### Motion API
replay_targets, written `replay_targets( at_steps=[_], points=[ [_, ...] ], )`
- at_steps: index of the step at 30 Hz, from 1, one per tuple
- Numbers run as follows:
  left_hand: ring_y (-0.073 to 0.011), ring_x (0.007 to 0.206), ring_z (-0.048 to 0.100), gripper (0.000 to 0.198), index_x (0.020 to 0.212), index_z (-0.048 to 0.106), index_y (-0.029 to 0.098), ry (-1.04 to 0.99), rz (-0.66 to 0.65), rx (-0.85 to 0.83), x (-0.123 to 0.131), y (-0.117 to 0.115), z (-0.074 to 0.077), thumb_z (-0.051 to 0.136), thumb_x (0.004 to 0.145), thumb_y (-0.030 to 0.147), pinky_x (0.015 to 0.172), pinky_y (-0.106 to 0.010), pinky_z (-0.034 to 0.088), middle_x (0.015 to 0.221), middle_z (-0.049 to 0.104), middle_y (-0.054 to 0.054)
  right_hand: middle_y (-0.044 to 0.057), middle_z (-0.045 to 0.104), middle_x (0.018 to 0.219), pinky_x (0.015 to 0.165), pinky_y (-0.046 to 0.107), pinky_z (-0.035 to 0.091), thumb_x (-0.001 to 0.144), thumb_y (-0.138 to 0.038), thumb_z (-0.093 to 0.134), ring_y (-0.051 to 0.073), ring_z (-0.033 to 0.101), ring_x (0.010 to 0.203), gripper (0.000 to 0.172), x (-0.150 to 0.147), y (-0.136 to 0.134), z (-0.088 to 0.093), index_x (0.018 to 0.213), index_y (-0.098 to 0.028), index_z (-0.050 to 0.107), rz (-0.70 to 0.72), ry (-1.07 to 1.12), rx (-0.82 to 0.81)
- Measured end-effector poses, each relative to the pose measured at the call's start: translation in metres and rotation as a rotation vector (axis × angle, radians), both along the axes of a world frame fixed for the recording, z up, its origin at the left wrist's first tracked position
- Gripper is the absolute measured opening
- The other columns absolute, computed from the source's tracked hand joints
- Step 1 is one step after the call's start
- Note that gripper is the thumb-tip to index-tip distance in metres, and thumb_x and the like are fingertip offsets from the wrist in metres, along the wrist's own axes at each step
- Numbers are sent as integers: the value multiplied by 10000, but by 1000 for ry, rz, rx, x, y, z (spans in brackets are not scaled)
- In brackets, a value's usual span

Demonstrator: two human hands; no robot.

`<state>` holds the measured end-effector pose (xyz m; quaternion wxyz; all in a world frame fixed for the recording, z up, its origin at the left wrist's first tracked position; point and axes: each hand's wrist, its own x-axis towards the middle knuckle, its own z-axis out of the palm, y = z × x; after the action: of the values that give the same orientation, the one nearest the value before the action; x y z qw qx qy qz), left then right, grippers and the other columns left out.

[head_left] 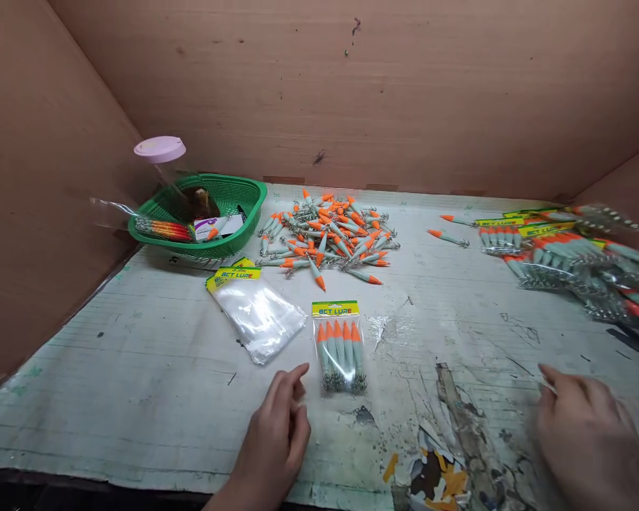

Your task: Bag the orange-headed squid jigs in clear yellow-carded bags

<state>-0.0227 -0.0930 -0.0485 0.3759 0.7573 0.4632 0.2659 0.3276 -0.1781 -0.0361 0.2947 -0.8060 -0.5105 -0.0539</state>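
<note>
A clear packet of squid jigs (339,348) lies in front of me, its yellow header card printed BCT LURE. Several jigs with orange noses and pale bodies sit side by side in it. Just below and left of this packet is my left hand (277,426), empty, its fingers loosely bent and the thumb apart. Far to the right, my right hand (591,433) is low over the table and smeared by motion; its fingers look curled, and whether they hold anything is unclear. A stack of empty clear bags (260,312) rests left of the packet.
Loose squid jigs (333,238) form a heap at the back centre. Filled packets (569,259) pile up at the right. A green basket (239,191) with a lidded cup (160,149) stands back left. The table covering is torn (437,475) near the front; cardboard walls enclose the table.
</note>
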Motion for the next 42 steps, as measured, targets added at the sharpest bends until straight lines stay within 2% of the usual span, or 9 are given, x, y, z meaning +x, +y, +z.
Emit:
replay_targets(
  at_steps=[2, 5, 7, 10, 13, 17, 24, 33, 42],
  points=[
    [-184, 855, 638, 434, 1256, 473, 195, 121, -180, 429, -7, 11, 1, 371, 856, 61, 691, -305, 566, 1032, 600, -110, 162, 569, 936, 700, 446, 479, 868, -283, 450, 300, 552, 858, 277, -18, 10, 7, 1041, -154, 623, 246, -216, 21],
    [-186, 929, 622, 311, 1118, 590, 175, 156, -549, 910, -4, 34, 8, 464, 860, 56, 819, -318, 547, 1046, 675, -88, 112, 624, 1020, 760, 362, 505, 883, -75, 396, 224, 568, 918, 353, -69, 33, 12, 1139, -205, 601, 882, -364, 66],
    [-154, 834, 635, 200, 971, 631, 158, 104, -678, 1020, 1, 45, 12, 518, 847, 50, 807, -281, 545, 932, 716, -50, 93, 665, 962, 789, 341, 511, 901, -37, 358, 197, 584, 869, 360, -97, 46, 9, 1145, -164, 590, 1145, -325, 123],
    [-154, 778, 637, 151, 850, 623, 145, 47, -666, 959, 4, 46, 11, 530, 838, 27, 774, -283, 544, 850, 724, -47, 131, 681, 938, 782, 346, 520, 929, -66, 355, 210, 592, 856, 278, -112, 52, -1, 1095, -79, 578, 1261, -139, 161],
    [-173, 793, 622, 141, 872, 598, 139, -28, -549, 799, 1, 28, 2, 485, 874, 54, 715, -305, 535, 870, 715, -72, 132, 666, 954, 703, 330, 519, 935, -81, 369, 203, 585, 837, 226, -112, 41, -9, 1053, -123, 558, 1198, 114, 124],
    [-163, 726, 576, 150, 847, 547, 167, -97, -224, 540, 2, -3, -6, 465, 868, 42, 658, -298, 490, 758, 654, -46, 67, 635, 846, 645, 286, 488, 910, -86, 426, 166, 571, 749, 162, -123, 17, -13, 978, -184, 536, 928, 391, 48],
    [-155, 649, 561, 142, 768, 516, 202, 78, 120, 207, 23, -23, -4, 473, 889, 141, 588, -257, 449, 686, 586, -6, 4, 536, 692, 574, 249, 431, 929, -233, 442, 139, 528, 619, 145, -159, 9, -27, 799, -209, 502, 361, 448, 0],
    [-148, 504, 554, 236, 618, 433, 218, 377, 239, 170, 44, -7, 7, 452, 852, 193, 466, -239, 383, 551, 518, 28, -1, 459, 621, 530, 274, 354, 857, -233, 400, 168, 458, 581, 218, -170, 31, -24, 643, -230, 365, 208, 256, -91],
    [-132, 486, 564, 268, 658, 527, 216, 436, 177, 194, 30, 12, 7, 441, 881, 338, 424, -234, 384, 698, 550, -1, 41, 515, 740, 604, 324, 421, 869, -380, 513, 216, 512, 691, 173, -167, 34, -32, 784, -232, 483, 205, 381, 28]
  ],
)
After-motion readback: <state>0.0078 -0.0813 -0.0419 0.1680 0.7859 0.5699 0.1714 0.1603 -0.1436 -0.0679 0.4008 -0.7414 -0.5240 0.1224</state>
